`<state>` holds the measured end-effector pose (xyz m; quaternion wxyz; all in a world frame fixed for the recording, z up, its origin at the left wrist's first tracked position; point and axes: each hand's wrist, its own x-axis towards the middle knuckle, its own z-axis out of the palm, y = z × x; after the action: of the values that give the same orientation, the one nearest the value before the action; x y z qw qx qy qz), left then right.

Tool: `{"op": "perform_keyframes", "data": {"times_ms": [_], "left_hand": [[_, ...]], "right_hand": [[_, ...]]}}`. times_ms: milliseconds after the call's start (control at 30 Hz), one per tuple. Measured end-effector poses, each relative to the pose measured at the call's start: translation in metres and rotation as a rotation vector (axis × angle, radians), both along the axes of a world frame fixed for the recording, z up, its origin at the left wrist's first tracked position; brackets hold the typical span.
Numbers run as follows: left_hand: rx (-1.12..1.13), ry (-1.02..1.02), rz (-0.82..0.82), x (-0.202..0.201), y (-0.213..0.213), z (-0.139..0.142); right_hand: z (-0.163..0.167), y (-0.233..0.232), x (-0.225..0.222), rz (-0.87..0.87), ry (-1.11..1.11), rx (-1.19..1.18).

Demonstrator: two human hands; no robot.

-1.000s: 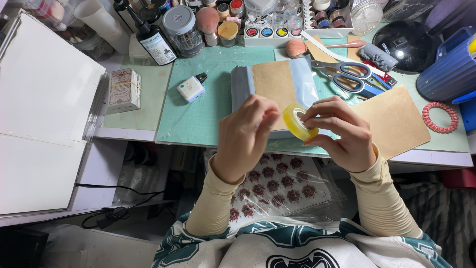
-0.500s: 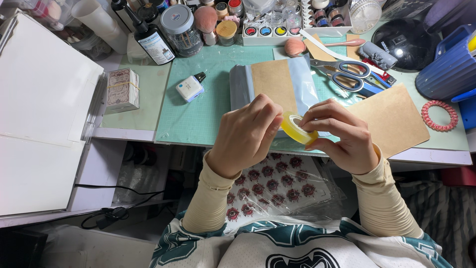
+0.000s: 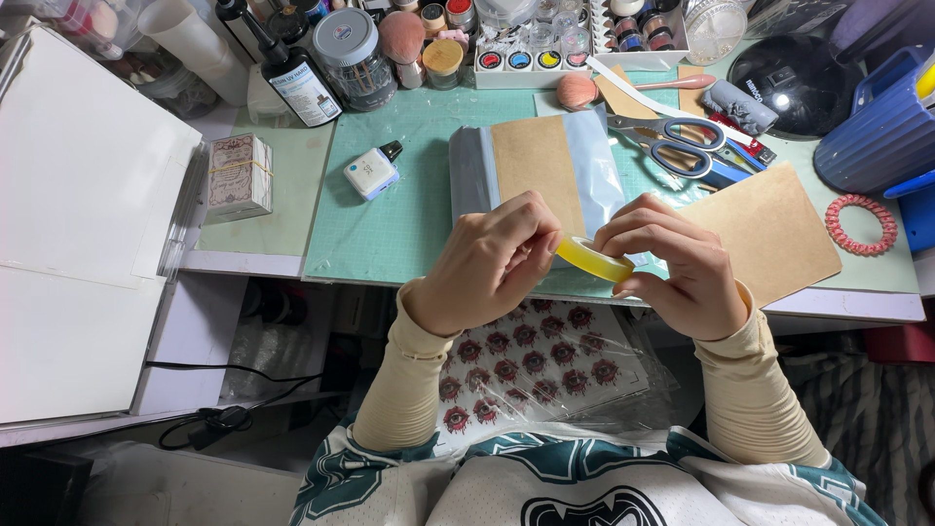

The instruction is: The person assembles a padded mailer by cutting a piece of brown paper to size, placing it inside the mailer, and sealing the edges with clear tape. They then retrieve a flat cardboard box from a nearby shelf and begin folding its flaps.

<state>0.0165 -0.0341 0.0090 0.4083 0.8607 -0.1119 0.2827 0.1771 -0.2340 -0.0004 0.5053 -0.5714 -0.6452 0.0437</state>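
We have 1 view only, from a camera worn on the head, so nothing is shared with a second view. We look steeply down and forward over our own chest and forearms. The left hand (image 3: pixel 487 263) and right hand (image 3: pixel 672 263) sit close, near the middle of the frame. The green cutting mat (image 3: pixel 409 214) fills the middle distance, and the table's cluttered far edge runs along the top.

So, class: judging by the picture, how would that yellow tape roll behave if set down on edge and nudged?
The yellow tape roll, pinched between both hands, is a thin ring, so it would probably roll. It looks narrow, so likely topples flat soon, and seems light.
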Motion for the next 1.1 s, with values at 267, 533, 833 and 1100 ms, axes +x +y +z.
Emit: {"op": "perform_keyframes", "data": {"times_ms": [267, 533, 833, 1100], "left_hand": [[-0.557, 0.007, -0.2, -0.01, 0.006, -0.024], [-0.512, 0.113, 0.012, -0.016, -0.005, -0.032], [-0.565, 0.158, 0.199, -0.043, 0.012, -0.045], [-0.647, 0.255, 0.271, -0.048, 0.019, -0.067]], "right_hand": [[0.02, 0.009, 0.005, -0.076, -0.189, -0.029], [0.027, 0.013, 0.012, 0.175, 0.203, -0.228], [0.009, -0.012, 0.035, 0.022, 0.5, -0.494], [-0.007, -0.016, 0.036, -0.271, 0.272, -0.433]]}}
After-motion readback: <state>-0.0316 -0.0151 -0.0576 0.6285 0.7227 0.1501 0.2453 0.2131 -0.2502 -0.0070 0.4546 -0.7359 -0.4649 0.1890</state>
